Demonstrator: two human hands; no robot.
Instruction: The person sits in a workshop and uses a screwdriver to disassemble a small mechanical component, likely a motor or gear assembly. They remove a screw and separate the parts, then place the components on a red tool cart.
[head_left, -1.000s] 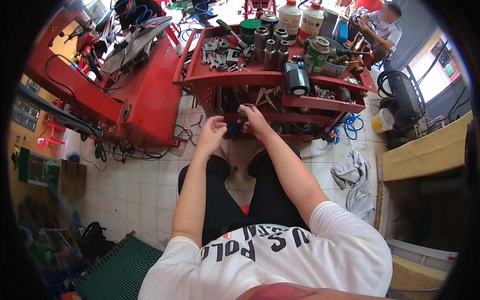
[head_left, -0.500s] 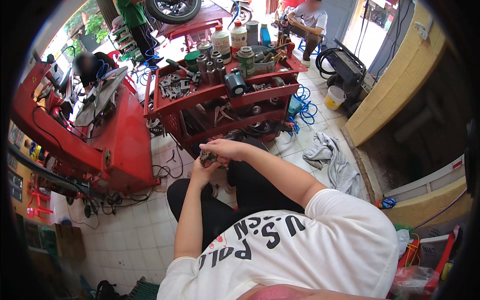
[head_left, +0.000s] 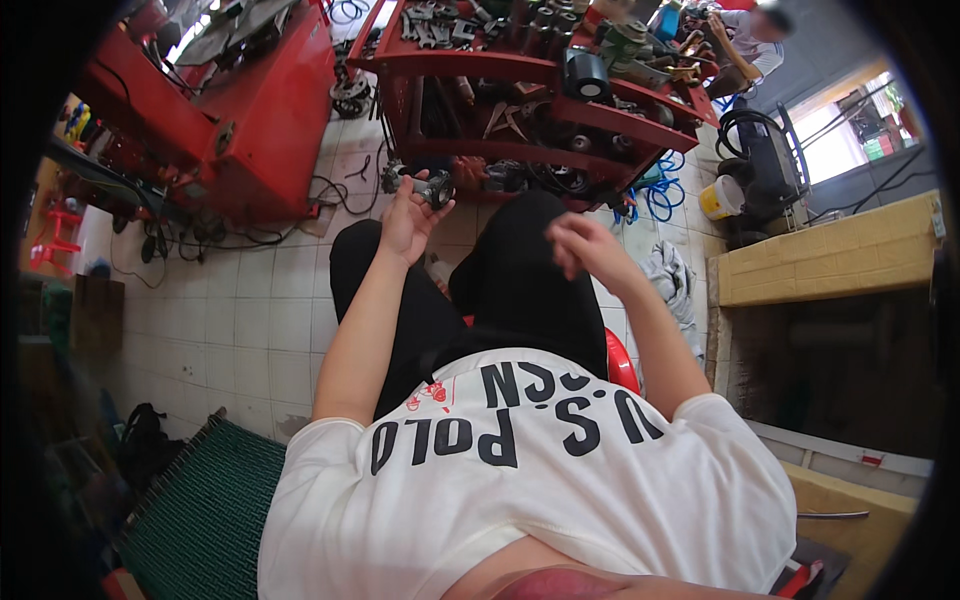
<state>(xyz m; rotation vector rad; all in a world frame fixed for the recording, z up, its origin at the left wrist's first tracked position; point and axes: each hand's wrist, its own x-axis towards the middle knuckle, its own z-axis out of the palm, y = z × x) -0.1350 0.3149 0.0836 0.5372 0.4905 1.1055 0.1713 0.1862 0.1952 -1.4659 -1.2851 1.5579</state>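
My left hand [head_left: 408, 222] is closed around a grey metal machine part [head_left: 430, 188] with a dark round end, held up in front of the red tool cart [head_left: 455, 66]. Its exact kind is too small to tell. To the right, my right hand [head_left: 592, 254] hangs over my right thigh, apart from the part. Its fingers are curled in and slightly blurred, and whatever they may pinch is hidden. Both forearms reach forward over my black trousers [head_left: 515, 265].
Wrenches [head_left: 432, 30] and sockets fill the cart's top tray. A red machine [head_left: 262, 130] stands left, with black cables on the tiles. At right are a white bucket [head_left: 720, 198], a grey cloth [head_left: 668, 280] and a yellow ledge [head_left: 830, 255]. A person [head_left: 752, 45] sits beyond the cart.
My hands were together on the metal part. The right one has let go and moved right and back, while the left still holds it. The view has tilted downward.
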